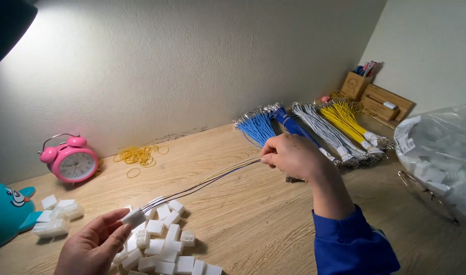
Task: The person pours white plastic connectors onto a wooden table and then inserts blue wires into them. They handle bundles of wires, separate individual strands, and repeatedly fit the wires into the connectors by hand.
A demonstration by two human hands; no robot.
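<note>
Head view: We look down on a wooden table set against a pale wall, lit from the upper left.
Left hand: Our left hand pinches a white plastic connector between thumb and fingers, just above the pile of white connectors.
Right hand: Our right hand, blue sleeve at the wrist, is closed around the far ends of the thin wires, well to the right of the pile and higher in view.
Wires: They run taut from the held connector up to the right hand, yellow, blue and pale strands together.
Wire bundles: Blue bundles, a grey bundle and a yellow bundle lie fanned just behind the right hand.
Left of the pile: A pink alarm clock stands by the wall; yellow rubber bands lie beside it.
Right edge: A clear bag of white parts.
</note>
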